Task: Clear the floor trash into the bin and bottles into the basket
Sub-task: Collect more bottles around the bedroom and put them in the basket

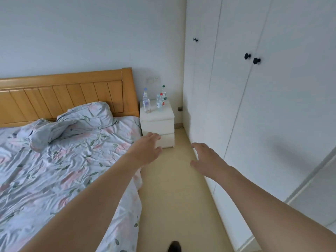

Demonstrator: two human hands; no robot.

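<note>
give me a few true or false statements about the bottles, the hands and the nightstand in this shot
1. Three bottles stand upright on the white nightstand. True: the blue-capped bottle, the red-capped bottle and the green-capped bottle.
2. The left hand grips a bottle. False: it is open and holds nothing.
3. The right hand is open and empty. True.
4. The nightstand stands between the bed and the wardrobe. True.
5. The bottles lie on the floor. False: they stand on the nightstand.
</note>
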